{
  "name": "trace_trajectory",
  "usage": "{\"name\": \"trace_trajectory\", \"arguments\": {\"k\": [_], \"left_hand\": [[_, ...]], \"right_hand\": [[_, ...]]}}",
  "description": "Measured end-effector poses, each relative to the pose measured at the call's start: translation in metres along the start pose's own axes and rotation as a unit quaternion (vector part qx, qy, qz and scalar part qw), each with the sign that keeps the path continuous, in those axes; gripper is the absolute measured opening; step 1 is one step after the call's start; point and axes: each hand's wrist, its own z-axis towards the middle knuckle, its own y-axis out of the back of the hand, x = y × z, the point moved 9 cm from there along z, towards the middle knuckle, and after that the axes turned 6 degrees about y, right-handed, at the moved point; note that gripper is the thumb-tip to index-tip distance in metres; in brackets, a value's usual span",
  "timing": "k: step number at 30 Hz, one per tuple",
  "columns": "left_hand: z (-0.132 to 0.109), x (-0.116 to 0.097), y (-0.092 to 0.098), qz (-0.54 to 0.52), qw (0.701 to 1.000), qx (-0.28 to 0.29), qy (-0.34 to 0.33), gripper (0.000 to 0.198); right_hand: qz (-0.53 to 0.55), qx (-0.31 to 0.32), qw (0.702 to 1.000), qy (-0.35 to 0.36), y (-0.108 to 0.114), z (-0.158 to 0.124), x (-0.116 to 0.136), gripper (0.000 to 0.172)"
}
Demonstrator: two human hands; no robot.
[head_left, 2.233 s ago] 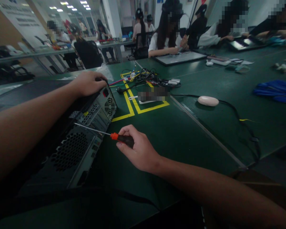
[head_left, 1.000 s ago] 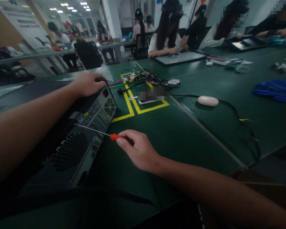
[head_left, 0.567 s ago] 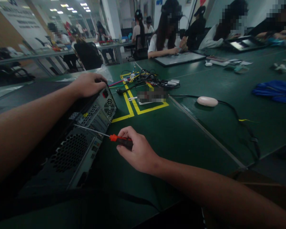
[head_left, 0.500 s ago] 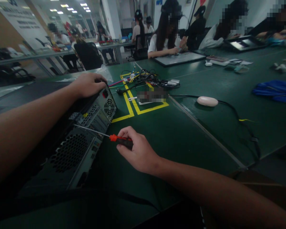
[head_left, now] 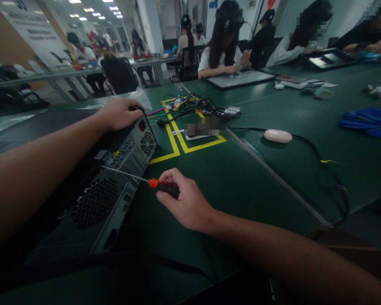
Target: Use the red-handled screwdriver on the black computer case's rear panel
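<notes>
A black and grey desktop computer case (head_left: 122,159) lies on the green table, its back panel with vents and ports facing right. My left hand (head_left: 120,114) is closed over the far upper edge of the case, some fingertips hidden behind it. In my right hand (head_left: 186,201) is a screwdriver (head_left: 153,183) with a red and black handle, gripped between thumb and fingers. Its long shaft points left, and the tip meets the edge of the back panel above the large honeycomb vent. Whether a screw sits under the tip is too small to tell.
Yellow tape (head_left: 203,146) marks the table beyond the case. Tangled cables (head_left: 197,103) lie there, with a blurred-out item nearby. To the right are a pale oval device (head_left: 277,136) on a black cord and a blue bundle (head_left: 366,123). Several people sit across the table.
The whole scene has shifted very slightly right with the camera. Both hands and the screwdriver hold nearly the same places against the case.
</notes>
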Motion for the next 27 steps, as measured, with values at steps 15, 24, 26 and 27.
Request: {"name": "trace_trajectory", "arguments": {"k": [15,24,26,27], "left_hand": [[0.0,-0.001,0.0,-0.004,1.0,0.003,0.0,0.065],[0.001,0.0,-0.001,-0.008,1.0,-0.001,-0.008,0.066],[0.001,0.0,0.0,-0.007,1.0,-0.002,-0.007,0.066],[0.001,0.0,0.0,-0.005,1.0,-0.003,-0.004,0.066]], "right_hand": [[-0.007,-0.016,1.0,0.011,0.005,0.0,0.004,0.016],[-0.06,-0.062,0.995,0.054,0.013,0.002,0.007,0.015],[-0.064,-0.057,0.995,0.055,0.012,0.002,0.006,0.018],[-0.062,-0.053,0.995,0.053,0.011,0.002,0.005,0.02]]}}
